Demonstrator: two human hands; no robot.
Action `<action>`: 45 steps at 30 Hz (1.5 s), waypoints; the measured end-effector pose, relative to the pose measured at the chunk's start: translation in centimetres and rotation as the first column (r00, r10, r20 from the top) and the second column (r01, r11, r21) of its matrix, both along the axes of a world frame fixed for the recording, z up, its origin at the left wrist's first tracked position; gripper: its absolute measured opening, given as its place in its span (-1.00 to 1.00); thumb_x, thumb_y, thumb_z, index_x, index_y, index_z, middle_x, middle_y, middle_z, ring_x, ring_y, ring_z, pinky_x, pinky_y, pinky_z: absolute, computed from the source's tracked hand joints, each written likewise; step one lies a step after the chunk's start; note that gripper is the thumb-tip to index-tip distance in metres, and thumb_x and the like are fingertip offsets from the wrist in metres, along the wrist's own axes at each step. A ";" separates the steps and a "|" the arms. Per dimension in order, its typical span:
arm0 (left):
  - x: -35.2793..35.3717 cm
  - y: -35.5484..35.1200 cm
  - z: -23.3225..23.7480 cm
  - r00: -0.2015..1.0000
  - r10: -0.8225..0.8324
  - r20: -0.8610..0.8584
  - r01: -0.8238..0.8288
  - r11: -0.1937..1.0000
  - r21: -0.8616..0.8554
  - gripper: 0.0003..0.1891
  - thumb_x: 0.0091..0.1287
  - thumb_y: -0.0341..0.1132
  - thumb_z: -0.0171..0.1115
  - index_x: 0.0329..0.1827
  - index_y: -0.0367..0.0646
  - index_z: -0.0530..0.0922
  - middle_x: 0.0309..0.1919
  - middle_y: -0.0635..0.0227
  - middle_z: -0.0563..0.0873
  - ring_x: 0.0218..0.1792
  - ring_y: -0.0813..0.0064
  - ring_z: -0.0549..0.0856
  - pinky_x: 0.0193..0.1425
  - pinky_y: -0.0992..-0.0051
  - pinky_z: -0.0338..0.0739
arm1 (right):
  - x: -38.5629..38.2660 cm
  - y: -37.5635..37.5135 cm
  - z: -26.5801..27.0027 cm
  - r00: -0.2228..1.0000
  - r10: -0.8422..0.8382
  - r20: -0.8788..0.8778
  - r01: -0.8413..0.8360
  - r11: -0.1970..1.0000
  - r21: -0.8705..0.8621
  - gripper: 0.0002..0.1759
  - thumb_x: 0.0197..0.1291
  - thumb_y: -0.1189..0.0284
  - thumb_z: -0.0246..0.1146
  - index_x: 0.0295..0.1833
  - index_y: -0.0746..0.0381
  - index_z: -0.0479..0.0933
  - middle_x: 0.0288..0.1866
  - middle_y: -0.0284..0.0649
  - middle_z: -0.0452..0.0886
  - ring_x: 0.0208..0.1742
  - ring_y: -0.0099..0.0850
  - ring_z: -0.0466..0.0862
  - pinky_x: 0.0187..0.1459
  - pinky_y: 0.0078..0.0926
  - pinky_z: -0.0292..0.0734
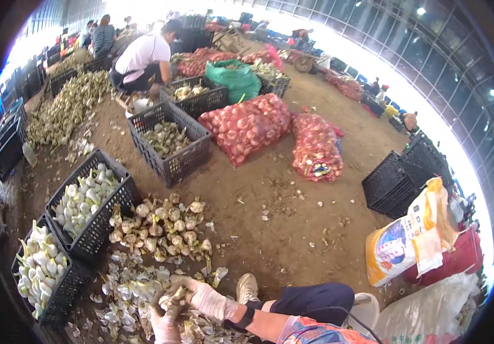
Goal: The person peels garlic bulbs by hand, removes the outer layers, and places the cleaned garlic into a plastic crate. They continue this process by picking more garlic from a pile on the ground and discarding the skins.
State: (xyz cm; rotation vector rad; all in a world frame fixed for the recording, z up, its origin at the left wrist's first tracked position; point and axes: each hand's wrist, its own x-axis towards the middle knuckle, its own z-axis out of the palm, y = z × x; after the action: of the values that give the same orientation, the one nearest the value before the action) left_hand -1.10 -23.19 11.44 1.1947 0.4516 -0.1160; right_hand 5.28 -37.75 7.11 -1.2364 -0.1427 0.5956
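Observation:
A garlic bulb sits between my two gloved hands, low in the picture. My left hand is closed on it from below, partly cut off by the frame's lower edge. From the right, my right hand grips the same bulb with its fingers. Beneath both hands lies a litter of pale garlic skins. Just beyond is a heap of unpeeled garlic bulbs. To the left stand a black crate of peeled white sprouting cloves and a nearer crate filled with similar cloves.
Ahead stand another black crate and red mesh sacks of garlic. A crouching person works behind them. On the right are stacked black crates, a printed yellow-white sack and a white bucket beside my knee.

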 end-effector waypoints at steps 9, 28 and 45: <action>-1.8 -0.6 0.2 0.976 0.205 -0.073 -0.186 0.613 -0.768 -0.48 0.17 -0.50 0.36 0.24 -0.26 0.50 -0.09 0.25 0.70 -0.17 0.39 0.71 0.05 0.29 0.67 | -4.2 -1.0 5.4 0.981 0.148 -0.123 -0.107 0.951 0.292 -0.61 0.33 0.37 0.32 0.18 0.31 0.49 0.02 -0.33 0.63 -0.02 -0.59 0.58 0.01 -0.59 0.53; -9.5 -1.3 8.8 0.946 -0.073 0.317 -0.034 0.947 0.318 -0.67 0.39 -0.26 0.28 0.15 -0.20 0.51 -0.21 0.33 0.65 -0.32 0.53 0.60 -0.27 0.54 0.56 | -7.4 -2.3 8.6 0.946 0.292 0.137 -0.298 0.954 0.022 -0.64 0.28 0.62 0.09 0.19 0.30 0.52 -0.06 -0.46 0.64 -0.11 -0.71 0.52 -0.10 -0.73 0.45; -10.7 -0.5 10.6 0.967 -0.225 0.122 0.137 0.858 0.495 -0.38 0.27 -0.06 0.42 0.29 -0.26 0.50 -0.08 0.22 0.73 -0.16 0.44 0.68 -0.09 0.44 0.59 | -8.7 -4.2 13.0 0.944 0.258 0.206 -0.253 0.966 -0.047 -0.82 0.25 0.59 0.29 -0.05 0.25 0.54 -0.22 -0.41 0.59 -0.13 -0.61 0.52 -0.08 -0.56 0.47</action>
State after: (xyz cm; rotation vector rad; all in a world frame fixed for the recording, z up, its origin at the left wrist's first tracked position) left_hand -11.83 -23.65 22.00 1.7292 0.2109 -0.0591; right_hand -3.41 -41.99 20.13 -1.3094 -0.4827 0.6895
